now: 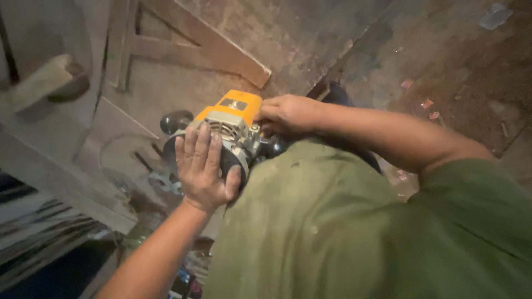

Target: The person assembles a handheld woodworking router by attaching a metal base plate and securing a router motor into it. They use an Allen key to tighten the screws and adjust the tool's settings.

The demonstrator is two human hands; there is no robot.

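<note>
A power router (233, 119) with a yellow top, grey motor body and black knob handles stands on a wooden board (160, 83). My left hand (204, 169) lies flat over the near side of the motor body, fingers spread upward. My right hand (285, 115) grips the right side of the tool, where a black knob sits partly hidden under it. The left black knob (176, 120) is free and in plain sight. My green shirt hides the tool's base on the near side.
A diagonal wooden batten (221, 47) crosses the board behind the tool. A wooden block (41, 83) lies at the far left. Dirt floor with small scraps (426, 103) spreads to the right. Dark slats (39, 238) sit at the lower left.
</note>
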